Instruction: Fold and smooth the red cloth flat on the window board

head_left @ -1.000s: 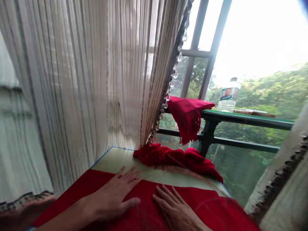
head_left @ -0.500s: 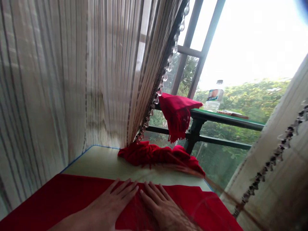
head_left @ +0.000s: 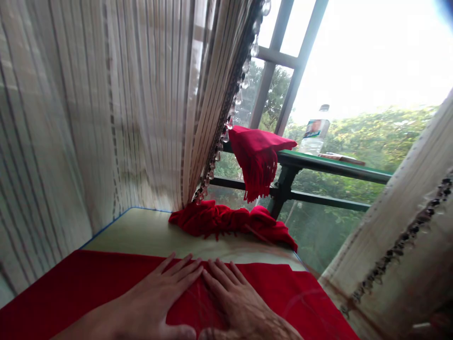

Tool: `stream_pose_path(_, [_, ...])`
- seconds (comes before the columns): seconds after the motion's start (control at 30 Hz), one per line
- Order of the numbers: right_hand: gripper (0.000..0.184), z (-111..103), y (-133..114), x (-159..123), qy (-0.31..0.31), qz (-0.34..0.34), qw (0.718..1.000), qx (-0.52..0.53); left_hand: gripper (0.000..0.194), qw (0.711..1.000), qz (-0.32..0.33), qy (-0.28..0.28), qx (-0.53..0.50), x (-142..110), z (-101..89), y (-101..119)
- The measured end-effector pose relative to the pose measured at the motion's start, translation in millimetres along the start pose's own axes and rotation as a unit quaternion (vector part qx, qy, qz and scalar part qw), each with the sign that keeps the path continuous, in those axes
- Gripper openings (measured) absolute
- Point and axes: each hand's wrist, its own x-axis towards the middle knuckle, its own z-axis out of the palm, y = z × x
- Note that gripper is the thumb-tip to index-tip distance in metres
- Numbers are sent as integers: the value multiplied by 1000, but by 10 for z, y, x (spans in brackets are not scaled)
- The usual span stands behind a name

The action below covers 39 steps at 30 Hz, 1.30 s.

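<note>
Red cloth [head_left: 88, 288] under left hand [head_left: 152, 295] and right hand [head_left: 239, 300], grip unclasped, bottle label [head_left: 313, 128] illegible

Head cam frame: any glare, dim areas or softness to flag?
Head view: sky blown out to near-white, bottle washed out against it; head view: foreground red cloth much dimmer, faint streaks across its right part; head view: bead trim on the right curtain looks soft.
</note>
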Motion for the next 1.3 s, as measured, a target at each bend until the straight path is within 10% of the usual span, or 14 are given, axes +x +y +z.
stream_pose_path(0.77, [87, -83, -112, -189, 46, 129, 990, -13, 89, 994, -58, -72, -52, -28, -373, 345])
stream_pose_path(1.3, [81, -30, -192, -159, 55, 97, 994, -7, 85, 998, -22, -45, -24, 143, -25, 252])
